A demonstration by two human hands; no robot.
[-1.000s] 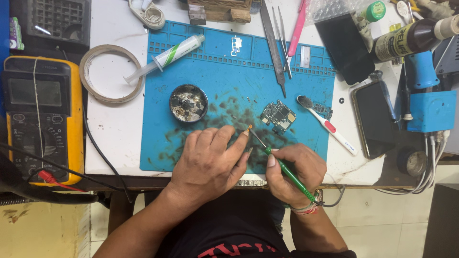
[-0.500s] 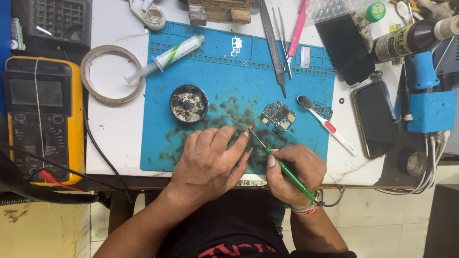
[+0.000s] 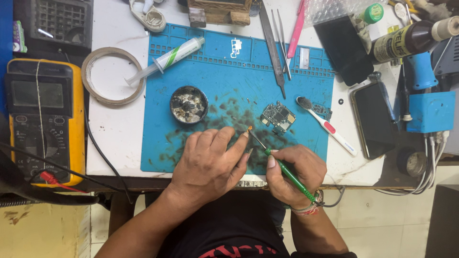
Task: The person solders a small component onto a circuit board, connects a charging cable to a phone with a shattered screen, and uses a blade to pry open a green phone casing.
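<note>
Left hand [image 3: 210, 162] palm down on the blue mat [image 3: 210, 71], fingers curled together, fingertips pressing near the brush tip; anything pinched beneath hidden. Right hand [image 3: 296, 173] clamped around a green-handled brush [image 3: 282, 167], pen-style, angled up-left, tip beside the left index finger. Small circuit board [image 3: 278, 116] just beyond, untouched.

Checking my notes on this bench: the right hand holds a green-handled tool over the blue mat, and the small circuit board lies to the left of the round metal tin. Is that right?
One detail is off. In the head view the small circuit board lies to the right of the round metal tin, not the left. The right hand does hold the green-handled tool over the blue mat.
</note>
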